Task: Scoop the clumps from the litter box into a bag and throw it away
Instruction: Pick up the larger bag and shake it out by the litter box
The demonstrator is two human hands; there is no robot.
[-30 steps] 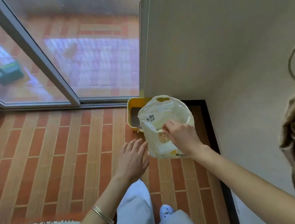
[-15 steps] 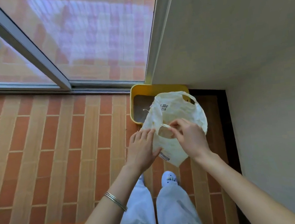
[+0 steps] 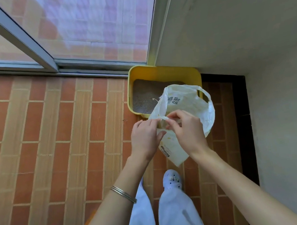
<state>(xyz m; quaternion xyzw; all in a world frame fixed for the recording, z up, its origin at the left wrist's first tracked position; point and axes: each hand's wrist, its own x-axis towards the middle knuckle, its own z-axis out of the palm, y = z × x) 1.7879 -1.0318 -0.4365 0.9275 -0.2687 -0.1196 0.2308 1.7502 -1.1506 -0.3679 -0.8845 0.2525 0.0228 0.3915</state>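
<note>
Item: bag (image 3: 185, 100) — L hand (image 3: 144, 137) has joined R hand (image 3: 187, 130), both pinching its rim, over litter box (image 3: 163, 71) near edge. I read: opening bag — scooping not begun.

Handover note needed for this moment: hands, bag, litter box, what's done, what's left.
Hands: the left hand pinches the near edge of the plastic bag; the right hand pinches the same edge close beside it.
Things: the bag is held up in the air and, in this view, covers the near right corner of the yellow litter box. The box sits on the tiled floor in the corner by the sliding door and holds grey litter.
Done: bag in hand, mouth not yet spread open.
Left: open the bag, scoop the clumps in, throw it away. No scoop in view.
</note>
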